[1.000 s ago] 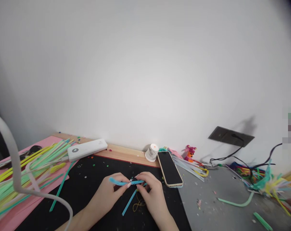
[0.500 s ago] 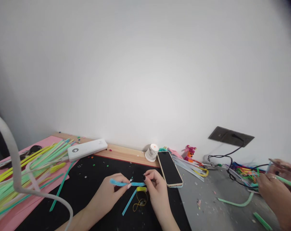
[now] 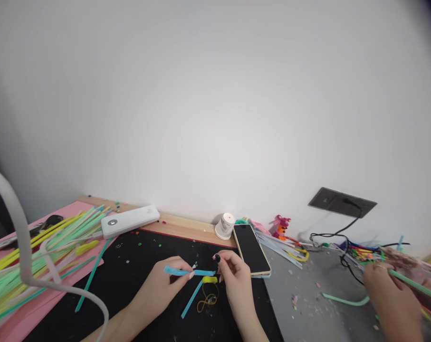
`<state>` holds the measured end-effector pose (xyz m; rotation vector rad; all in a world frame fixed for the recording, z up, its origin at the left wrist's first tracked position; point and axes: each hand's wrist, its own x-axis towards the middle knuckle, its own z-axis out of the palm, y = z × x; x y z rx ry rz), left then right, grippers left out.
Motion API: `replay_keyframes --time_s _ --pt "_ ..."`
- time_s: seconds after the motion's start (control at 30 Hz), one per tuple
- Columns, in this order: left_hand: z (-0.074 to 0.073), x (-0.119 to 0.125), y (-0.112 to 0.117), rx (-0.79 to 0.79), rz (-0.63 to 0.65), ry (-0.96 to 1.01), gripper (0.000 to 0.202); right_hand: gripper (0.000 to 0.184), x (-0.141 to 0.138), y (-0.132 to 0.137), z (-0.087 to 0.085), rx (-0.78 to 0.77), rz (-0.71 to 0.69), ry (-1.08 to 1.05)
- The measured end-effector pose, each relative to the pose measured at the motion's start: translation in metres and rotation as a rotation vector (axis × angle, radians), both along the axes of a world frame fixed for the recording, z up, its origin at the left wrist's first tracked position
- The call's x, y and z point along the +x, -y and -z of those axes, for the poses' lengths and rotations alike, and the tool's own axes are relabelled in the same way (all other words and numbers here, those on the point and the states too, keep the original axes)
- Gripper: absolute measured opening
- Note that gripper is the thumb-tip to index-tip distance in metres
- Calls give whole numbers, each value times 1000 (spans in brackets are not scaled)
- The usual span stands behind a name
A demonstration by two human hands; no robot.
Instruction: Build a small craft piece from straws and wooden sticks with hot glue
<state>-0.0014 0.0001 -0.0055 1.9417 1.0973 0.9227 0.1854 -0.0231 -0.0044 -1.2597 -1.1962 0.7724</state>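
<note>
My left hand (image 3: 163, 286) pinches a light blue strip (image 3: 186, 272) and holds it level just above the black mat (image 3: 137, 280). My right hand (image 3: 233, 278) is closed in a pinch at the strip's right end, beside a small yellow piece (image 3: 209, 280). Whether the right fingers grip the strip or something tiny, I cannot make out. A second blue strip (image 3: 191, 300) and a yellow rubber band (image 3: 207, 301) lie on the mat under my hands.
A phone (image 3: 251, 249), a small white cup (image 3: 225, 225) and a white case (image 3: 129, 221) lie at the back. Green and yellow strips (image 3: 30, 256) cover a pink sheet at left. Another person's hand (image 3: 393, 297) holds a green strip at right.
My right hand has slid right to the strip's end, uncovering the yellow piece. Another person's hand has come into view at the right and moved leftward.
</note>
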Motion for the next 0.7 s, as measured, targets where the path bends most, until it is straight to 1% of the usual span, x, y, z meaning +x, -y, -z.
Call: replay_keyframes --time_s 0.1,0.17,0.3,0.37,0.43,0.57,0.7 --pt "-2 0 0 8 -2 -2 25 28 -2 2 -4 0 -68 100" --pt "-2 0 1 13 -1 -1 25 31 -3 3 -7 20 -104 152" --pt "-3 0 1 26 4 6 23 18 -6 3 -10 24 -174 239" --pt "-2 0 1 31 5 10 23 21 -7 2 -9 0 -202 274" --pt "-2 0 1 34 7 15 22 22 -8 2 -7 -11 -211 295" --pt "-3 0 2 37 21 12 22 18 -9 3 -6 -6 -196 296" --pt "-3 0 3 33 10 1 24 16 -8 3 -5 13 -151 230"
